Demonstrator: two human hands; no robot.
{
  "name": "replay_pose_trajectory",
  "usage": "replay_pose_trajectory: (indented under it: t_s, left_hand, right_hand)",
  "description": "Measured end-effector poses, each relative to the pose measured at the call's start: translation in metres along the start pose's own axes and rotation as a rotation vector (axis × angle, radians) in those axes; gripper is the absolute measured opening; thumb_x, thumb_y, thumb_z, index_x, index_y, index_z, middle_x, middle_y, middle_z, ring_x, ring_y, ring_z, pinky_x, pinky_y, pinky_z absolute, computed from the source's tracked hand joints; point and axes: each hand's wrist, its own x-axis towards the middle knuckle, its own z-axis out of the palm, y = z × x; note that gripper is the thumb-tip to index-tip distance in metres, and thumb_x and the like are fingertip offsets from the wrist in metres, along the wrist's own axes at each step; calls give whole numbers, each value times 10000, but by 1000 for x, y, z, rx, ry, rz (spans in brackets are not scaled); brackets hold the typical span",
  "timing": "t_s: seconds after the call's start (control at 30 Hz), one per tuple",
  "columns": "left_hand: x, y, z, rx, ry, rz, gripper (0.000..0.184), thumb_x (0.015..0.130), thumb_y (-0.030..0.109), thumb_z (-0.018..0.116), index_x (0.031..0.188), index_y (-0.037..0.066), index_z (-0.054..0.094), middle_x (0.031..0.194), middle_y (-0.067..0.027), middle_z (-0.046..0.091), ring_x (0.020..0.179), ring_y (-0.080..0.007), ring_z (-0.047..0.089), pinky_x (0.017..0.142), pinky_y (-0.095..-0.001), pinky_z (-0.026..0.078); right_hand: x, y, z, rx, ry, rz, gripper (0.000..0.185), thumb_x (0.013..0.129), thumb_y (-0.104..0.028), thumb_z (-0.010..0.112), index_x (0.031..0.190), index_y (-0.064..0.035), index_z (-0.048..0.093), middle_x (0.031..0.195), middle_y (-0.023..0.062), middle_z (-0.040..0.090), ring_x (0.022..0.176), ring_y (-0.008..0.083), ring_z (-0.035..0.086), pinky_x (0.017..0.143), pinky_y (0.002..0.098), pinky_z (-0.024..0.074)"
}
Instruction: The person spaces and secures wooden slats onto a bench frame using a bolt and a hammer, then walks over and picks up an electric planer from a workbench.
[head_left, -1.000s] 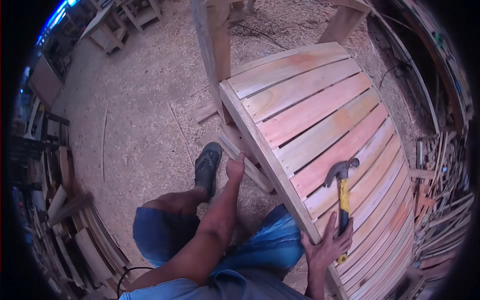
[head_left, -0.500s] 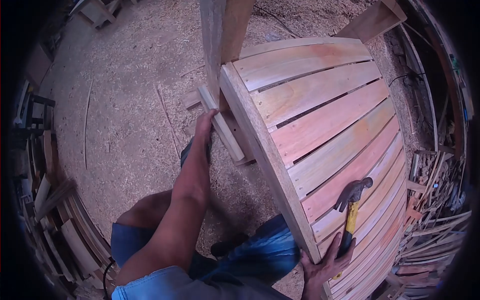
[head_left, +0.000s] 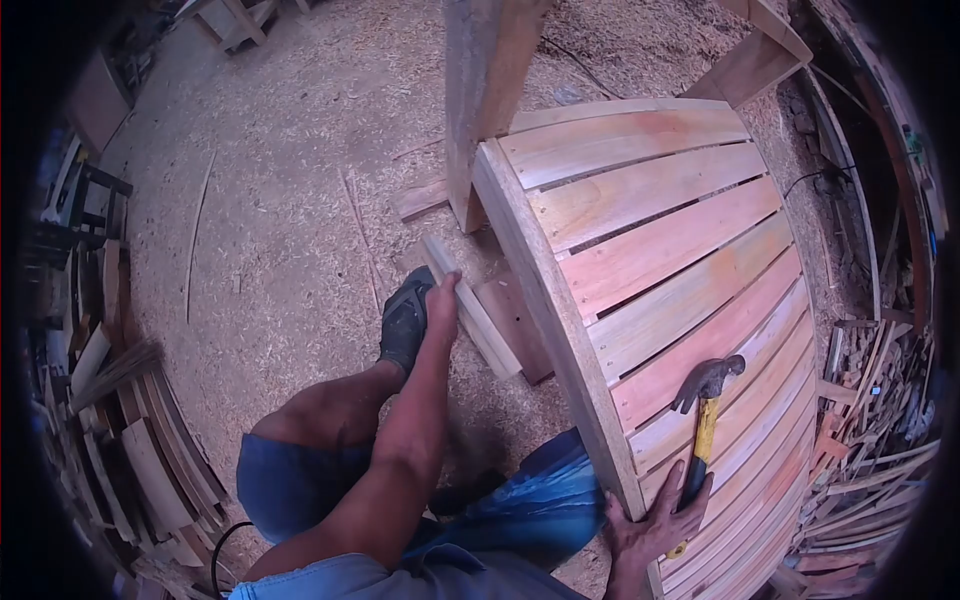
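Observation:
My left hand [head_left: 445,297] is closed around a short pale wooden block [head_left: 475,318], held tilted above the floor beside a slatted wooden piece [head_left: 665,245]. My right hand [head_left: 655,525] rests at the near edge of the slats, with its thumb by the frame rail [head_left: 560,310]. The fingers of that hand are around the dark grip of a claw hammer [head_left: 704,430] with a yellow handle. The hammer's metal head lies over the slats, and part of the grip is hidden under the fingers.
A thick upright post [head_left: 480,100] rises at the slats' far corner. A reddish board [head_left: 515,325] and a small offcut [head_left: 422,200] lie on the shaving-covered floor [head_left: 290,230]. Scrap wood piles [head_left: 865,480] stand at right, with stacked boards [head_left: 155,470] at left.
My left hand has drawn the wooden block back towards me, away from the post. My left foot has come into view. My right hand and the hammer stay on the slats as the view shifts.

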Motion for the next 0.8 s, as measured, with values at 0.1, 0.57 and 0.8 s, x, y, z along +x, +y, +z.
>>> replay_pose_trajectory:
  t_s: [0.1, 0.57, 0.8]
  left_hand:
    - [75, 9, -8, 53, -75, -60, 707, 927, 476, 763, 1251, -152, 759, 1140, -232, 795, 1046, -324, 754, 946, -447, 574]
    - [157, 162, -61, -177, -227, 9, 602, 996, 435, 713, 1393, -17, 688, 1184, -147, 709, 1102, -305, 705, 975, -459, 590]
    - [98, 231, -34, -372, -234, 39, 793, 1049, 493, 558, 1674, 23, 431, 1627, -199, 540, 1498, -388, 527, 1275, -529, 418]
  right_hand:
    - [0, 0, 0, -18, -13, -7, 1179, 710, -820, 869, 1688, -233, 571, 1729, 363, 360, 1554, 566, 396, 1238, 686, 335]
    - [-11, -18, 22, 48, 14, -9, 1096, 781, -802, 848, 1651, -183, 597, 1716, 374, 336, 1515, 560, 402, 1203, 679, 327]
    - [-5, -8, 0, 193, -49, 29, 965, 792, -655, 865, 1597, -176, 637, 1683, 352, 363, 1499, 533, 389, 1184, 699, 322]
